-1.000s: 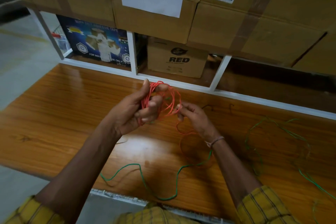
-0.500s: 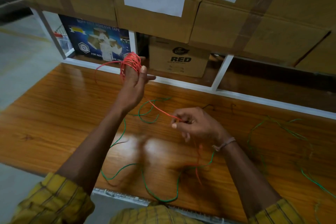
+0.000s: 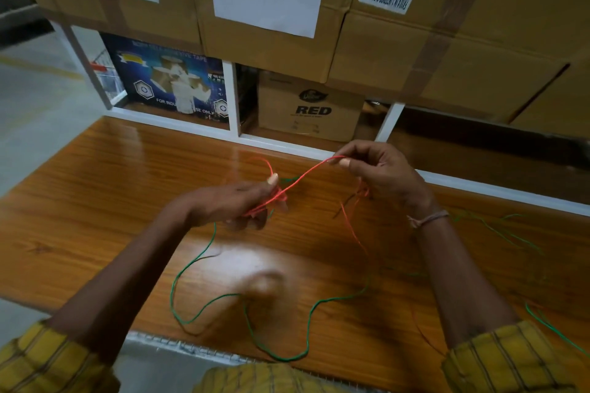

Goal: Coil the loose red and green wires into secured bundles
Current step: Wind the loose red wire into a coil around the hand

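- Red wire: one thin strand, held in the air above the table between the two hands. A taut run climbs from the left hand up and right to the right hand; a slack tail drops from below the right hand toward the tabletop, blurred by motion.
- Red coil: a small bunch of loops gathered at the left fingers. Loop count cannot be told; no tie is visible on it.
- Left hand: fingers closed around the red coil, thumb raised against the strand. Holding.
- Right hand: thumb and forefinger narrow, pinching the red wire at the high end of the taut run; other fingers curled.
- Green wire: loose, uncoiled, lying in wandering curves on the table near its front edge; more green strands lie well apart at the right.
- Table: glossy wooden top, bearing the green wire.
- Cartons: stacked on white shelving behind the table, plus a smaller box marked "RED". Not in use.
- Step in hand, as judged: winding the red wire, first of two bundles; green untouched.
- Next move, as judged: carry the pinched strand round the left fingers for another turn, keep even tension, let the slack tail feed through without snagging the green wire, reserve an end for binding.
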The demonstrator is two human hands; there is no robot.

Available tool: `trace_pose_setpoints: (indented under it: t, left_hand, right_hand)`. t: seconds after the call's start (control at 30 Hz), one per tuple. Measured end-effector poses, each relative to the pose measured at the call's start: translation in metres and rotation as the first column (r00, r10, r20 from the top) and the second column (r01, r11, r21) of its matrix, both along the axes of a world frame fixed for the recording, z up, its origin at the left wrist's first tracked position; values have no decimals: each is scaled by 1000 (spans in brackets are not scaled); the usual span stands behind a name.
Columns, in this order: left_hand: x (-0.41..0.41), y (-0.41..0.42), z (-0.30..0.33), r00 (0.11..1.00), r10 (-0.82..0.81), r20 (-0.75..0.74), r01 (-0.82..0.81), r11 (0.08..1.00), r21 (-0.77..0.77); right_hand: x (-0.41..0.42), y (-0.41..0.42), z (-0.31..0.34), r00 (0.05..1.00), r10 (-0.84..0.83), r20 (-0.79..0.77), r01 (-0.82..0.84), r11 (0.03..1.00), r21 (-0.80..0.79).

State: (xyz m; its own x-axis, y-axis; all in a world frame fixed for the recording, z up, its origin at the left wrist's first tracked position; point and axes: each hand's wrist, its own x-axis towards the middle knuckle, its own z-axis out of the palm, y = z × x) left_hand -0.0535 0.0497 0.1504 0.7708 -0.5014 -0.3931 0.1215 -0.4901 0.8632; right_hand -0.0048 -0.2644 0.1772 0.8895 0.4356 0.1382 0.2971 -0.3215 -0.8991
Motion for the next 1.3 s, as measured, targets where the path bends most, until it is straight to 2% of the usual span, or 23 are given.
trace_pose_setpoints:
  t: [0.07,0.13,0.23,0.3,0.4,0.5,0.57,0.63,0.73,0.83,0.9,1.0,1.07,1.13,1.23,1.3]
  left_hand:
    - [-5,-2,4,986,-130,-99,118,985,-122]
    - [-8,-3,9,965,-224,-136,181,945,-271]
    - [-8,-1,15,949,-276,-150,169,851,-498]
    - [-8,1,17,947,-285,-149,126,754,-644]
    - [-8,2,22,951,-270,-152,16,531,-847]
    - [-2,5,30,961,-229,-155,-72,331,-941]
    - [3,7,34,975,-164,-152,-106,257,-961]
    - [6,6,36,985,-50,-163,-146,243,-959]
    - [7,-9,36,967,159,-199,-236,261,-936]
    - [11,-28,32,884,409,-226,-377,337,-863]
    - [16,-36,26,831,538,-141,-423,448,-788]
    - [22,-36,6,754,642,135,-445,652,-614]
    - [23,-34,-9,731,601,324,-448,780,-436]
    - [24,-31,-25,726,497,475,-452,866,-214]
    - [26,-26,-44,718,285,635,-474,868,147]
    - [21,-23,-46,736,205,645,-427,880,208]
  right_hand:
    - [5,4,-5,998,-58,31,59,997,-48]
    - [8,8,-14,992,-116,48,120,988,-98]
    - [4,14,-28,983,-177,44,181,976,-122]
    - [2,16,-36,980,-190,65,198,968,-155]
    - [-3,19,-45,980,-163,118,186,957,-224]
    - [-12,21,-55,989,-135,61,148,944,-294]
    - [-16,24,-61,990,-138,39,143,933,-331]
    - [-21,28,-67,990,-126,65,140,923,-358]
    - [-31,41,-78,983,-90,160,152,890,-430]
    - [-39,54,-84,980,-15,200,105,888,-448]
    - [-43,59,-79,982,33,188,46,916,-400]
    - [-57,58,-57,991,115,71,-89,950,-299]
    - [-62,53,-41,983,182,2,-174,946,-274]
    - [-61,44,-26,971,235,-35,-235,931,-279]
    - [-51,29,-9,956,272,-108,-285,950,-129]
    - [-45,19,-2,960,259,-109,-253,965,60]
